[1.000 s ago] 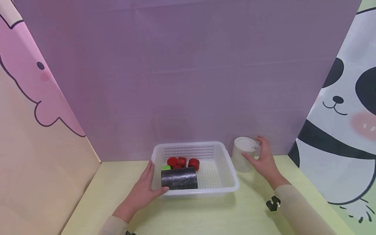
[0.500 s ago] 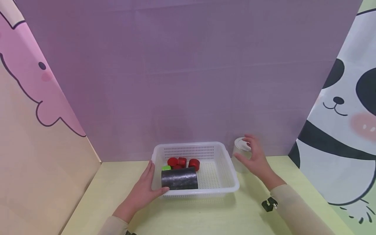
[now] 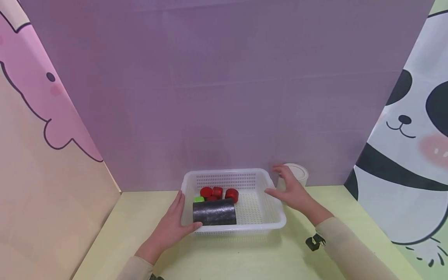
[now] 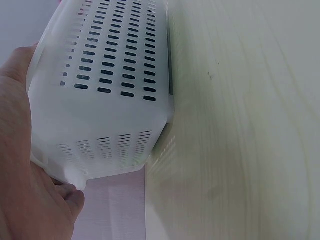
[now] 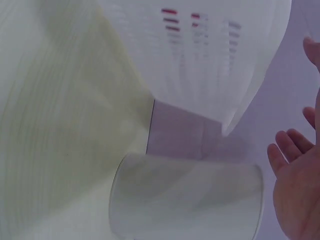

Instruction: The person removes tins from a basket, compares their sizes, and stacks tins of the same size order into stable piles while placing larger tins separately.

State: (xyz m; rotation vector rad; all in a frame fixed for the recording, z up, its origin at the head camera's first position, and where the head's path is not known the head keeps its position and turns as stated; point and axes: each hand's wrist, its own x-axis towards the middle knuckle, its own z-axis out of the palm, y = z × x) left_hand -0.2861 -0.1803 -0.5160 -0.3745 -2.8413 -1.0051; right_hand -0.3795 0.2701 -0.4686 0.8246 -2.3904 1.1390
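Observation:
A white plastic basket [image 3: 245, 226] with slotted walls stands on the table. My left hand [image 3: 168, 225] holds its front left corner, thumb on the front rim and fingers along the left side; the left wrist view shows the fingers [image 4: 70, 197] bent at the rim. My right hand [image 3: 292, 192] hovers at the basket's right rim, thumb and fingers spread with nothing between them. Behind that hand stands an upright white can [image 3: 301, 175], partly hidden. Inside the basket lie a dark, shiny cylinder [image 3: 214, 212], several red round pieces [image 3: 231, 195] and a light green piece [image 3: 198, 199].
A pale wooden table [image 3: 231, 256] bears the basket and can. Directly behind them rises a purple backdrop [image 3: 224, 97]. A pink cartoon panel [image 3: 52, 109] closes the left side, a panda panel [image 3: 399, 175] the right.
My right hand has left the white can and moved left to the basket's right rim. The can remains standing in place. My left hand and the basket have stayed still.

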